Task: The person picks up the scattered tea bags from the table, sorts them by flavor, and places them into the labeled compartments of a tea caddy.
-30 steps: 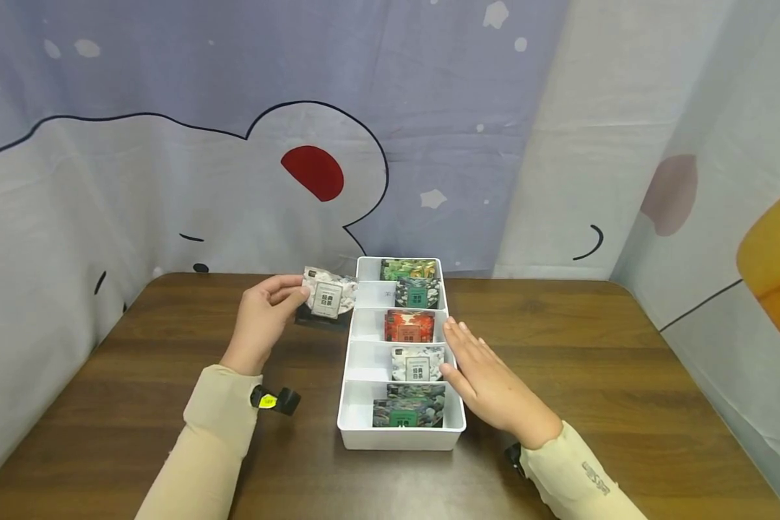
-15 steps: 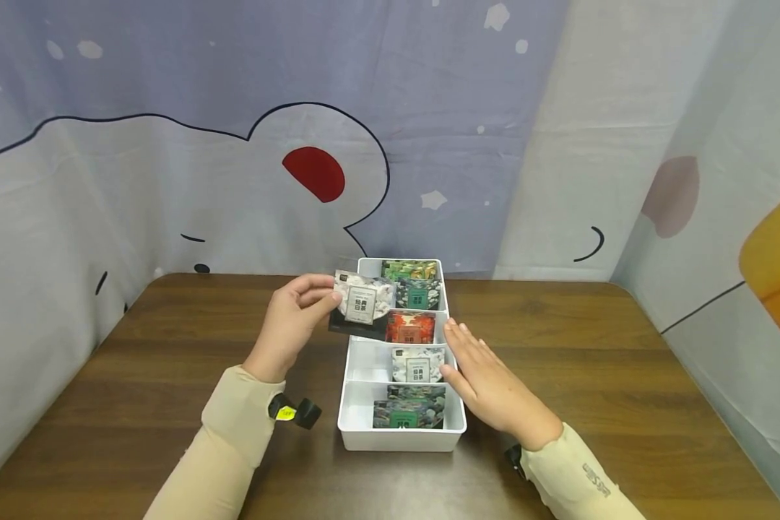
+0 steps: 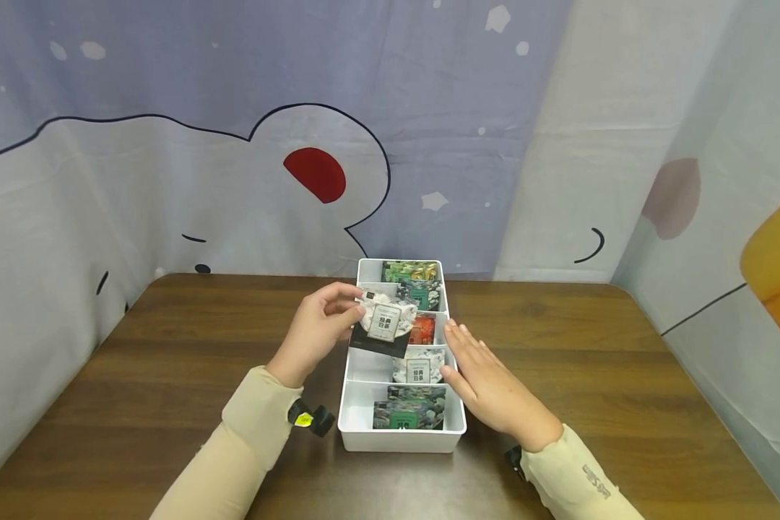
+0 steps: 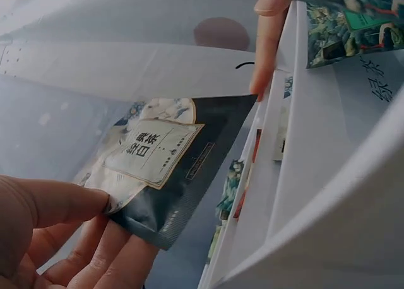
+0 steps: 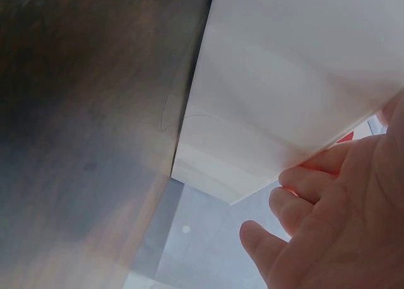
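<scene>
My left hand (image 3: 315, 332) pinches a tea sachet (image 3: 385, 323) by its left edge, thumb on the printed face. The sachet is white-patterned with a dark lower band, and it hangs tilted over the middle of a white divided box (image 3: 403, 441). In the left wrist view the sachet (image 4: 154, 150) stands apart from the box wall. My right hand (image 3: 494, 386) rests with straight fingers along the box's right rim. Below the held sachet lies a matching white sachet (image 3: 419, 367) in its compartment. A red sachet (image 3: 424, 329) is partly hidden behind the held one.
Dark green sachets (image 3: 406, 413) fill part of the nearest compartment. Farther back are a dark sachet (image 3: 422, 295) and a green-yellow sachet (image 3: 408, 271). The box stands on a brown wooden table (image 3: 578, 361), with a printed curtain (image 3: 455, 144) behind it.
My left hand has carried the white-patterned sachet rightward and slightly nearer, from left of the box to over its middle compartments. The right hand stays at the right rim.
</scene>
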Demonstrator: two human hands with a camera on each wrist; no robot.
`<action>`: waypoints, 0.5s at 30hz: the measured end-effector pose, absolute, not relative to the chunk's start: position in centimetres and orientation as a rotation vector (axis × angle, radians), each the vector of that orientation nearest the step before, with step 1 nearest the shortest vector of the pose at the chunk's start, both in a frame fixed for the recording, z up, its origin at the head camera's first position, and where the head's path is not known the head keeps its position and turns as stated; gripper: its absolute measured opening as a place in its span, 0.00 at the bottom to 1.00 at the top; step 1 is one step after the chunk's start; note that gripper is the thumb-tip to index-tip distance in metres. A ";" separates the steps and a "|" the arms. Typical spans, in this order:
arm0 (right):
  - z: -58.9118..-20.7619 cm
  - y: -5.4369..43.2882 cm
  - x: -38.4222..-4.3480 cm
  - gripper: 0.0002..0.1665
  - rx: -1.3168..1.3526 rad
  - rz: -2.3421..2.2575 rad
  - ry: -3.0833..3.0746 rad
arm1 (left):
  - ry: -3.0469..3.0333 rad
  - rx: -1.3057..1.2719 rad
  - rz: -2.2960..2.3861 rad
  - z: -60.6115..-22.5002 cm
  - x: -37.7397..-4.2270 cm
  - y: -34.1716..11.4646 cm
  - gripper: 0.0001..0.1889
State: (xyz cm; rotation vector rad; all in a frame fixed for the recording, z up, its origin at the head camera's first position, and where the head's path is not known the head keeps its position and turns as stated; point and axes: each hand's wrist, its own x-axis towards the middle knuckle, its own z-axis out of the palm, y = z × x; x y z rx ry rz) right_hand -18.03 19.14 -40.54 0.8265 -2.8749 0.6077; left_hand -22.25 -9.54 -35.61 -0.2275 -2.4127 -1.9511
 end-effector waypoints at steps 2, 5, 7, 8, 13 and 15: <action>-40.5 19.1 -18.0 0.39 0.828 0.607 -2.873 | -2.439 -0.243 -1.948 -35.7 -22.3 -9.3 0.09; -40.5 19.1 -18.0 0.39 0.831 0.607 -2.872 | -2.463 -0.275 -1.970 -35.7 -22.4 -8.9 0.06; -40.5 19.1 -18.0 0.39 0.831 0.606 -2.871 | -2.489 -0.279 -1.985 -35.7 -22.5 -8.7 0.05; -40.5 19.1 -18.0 0.39 0.832 0.606 -2.871 | -2.501 -0.282 -1.997 -35.7 -22.5 -8.6 0.05; -40.5 19.2 -18.0 0.39 0.831 0.602 -2.868 | -2.582 -0.294 -2.047 -35.6 -22.4 -8.3 0.05; -40.5 19.2 -18.0 0.39 0.833 0.602 -2.864 | -2.615 -0.318 -2.056 -35.6 -22.4 -8.2 0.05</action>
